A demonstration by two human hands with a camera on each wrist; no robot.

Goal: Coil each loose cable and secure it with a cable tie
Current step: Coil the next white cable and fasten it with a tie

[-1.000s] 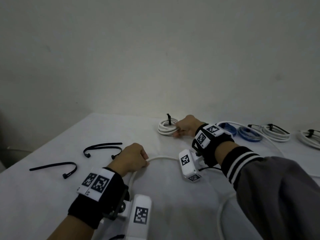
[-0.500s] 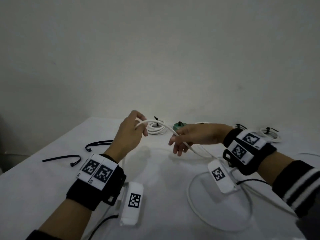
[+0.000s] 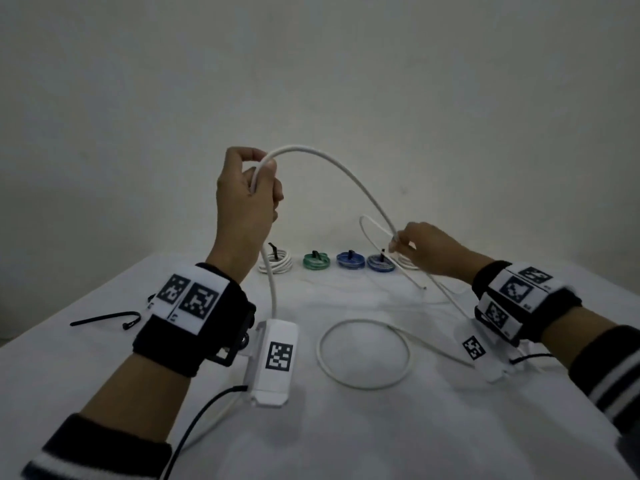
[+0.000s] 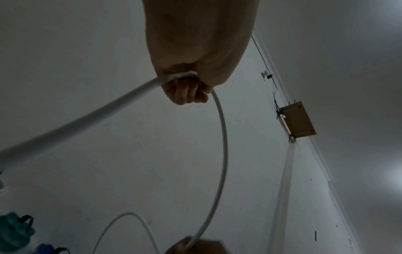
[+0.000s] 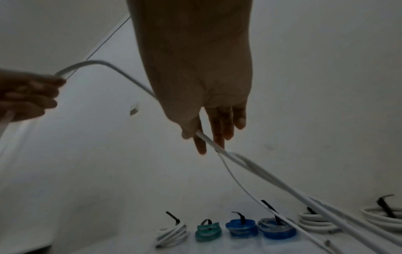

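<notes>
Fingers point(image 3: 266, 188) of the left hand point(image 3: 242, 195) curl around the white cable point(image 3: 346, 171); right hand point(image 3: 426, 249) pinches it lower down. Between both grips, the cable arches. Step: forming the first coil. Next: bring the right-hand section to the left fingers.

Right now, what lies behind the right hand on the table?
A white tied coil shows partly behind the right hand; its tie is hidden in the head view. Blue coil sits beside it.
</notes>
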